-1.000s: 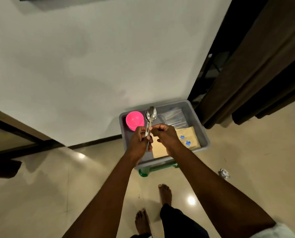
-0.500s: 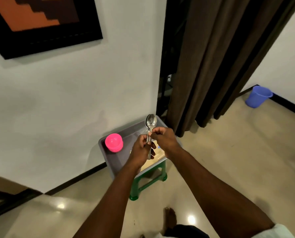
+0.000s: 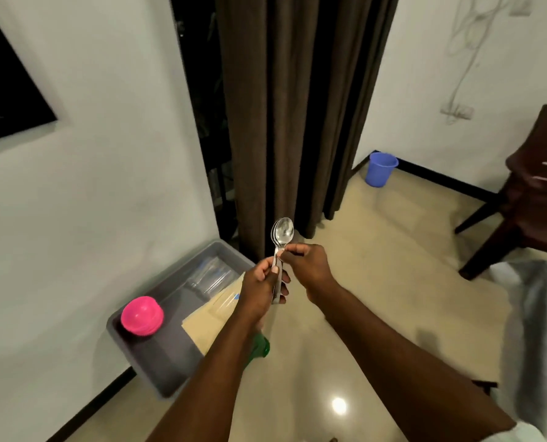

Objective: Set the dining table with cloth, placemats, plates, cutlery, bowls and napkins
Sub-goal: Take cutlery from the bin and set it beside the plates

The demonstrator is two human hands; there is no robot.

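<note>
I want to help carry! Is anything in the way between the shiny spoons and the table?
The stacked shiny metal spoons are already held by the left hand and right hand. A blurred cloth-covered edge, maybe the table, shows at the right. Only bare beige floor lies between; the dark brown chair stands farther back.

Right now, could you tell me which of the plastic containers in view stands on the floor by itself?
The blue bucket, on the floor beside the brown curtain. The pink bowls sit stacked inside the grey tub.
</note>
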